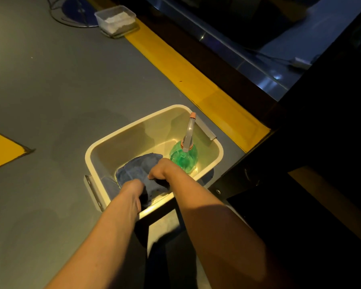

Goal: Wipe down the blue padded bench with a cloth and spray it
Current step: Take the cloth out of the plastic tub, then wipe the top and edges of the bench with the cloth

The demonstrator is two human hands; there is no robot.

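A cream plastic tub (pixel 104 142) sits on the grey floor. Inside it lies a crumpled blue cloth (pixel 137 166), and a green spray bottle (pixel 183 156) with a grey nozzle stands at the tub's right side. Both hands reach down into the tub. My left hand (pixel 131 189) grips the near edge of the cloth, and my right hand (pixel 161 168) is closed on the cloth's right side, just left of the bottle. The fingertips are hidden in the cloth folds. The blue padded bench is not clearly visible.
A yellow floor stripe (pixel 175 65) runs diagonally behind the tub, beside a dark raised frame (pixel 206 53). A clear lidded container (pixel 117 20) with white contents sits at the top. Dark equipment (pixel 300 195) stands close on the right. Open grey floor (pixel 50 90) lies to the left.
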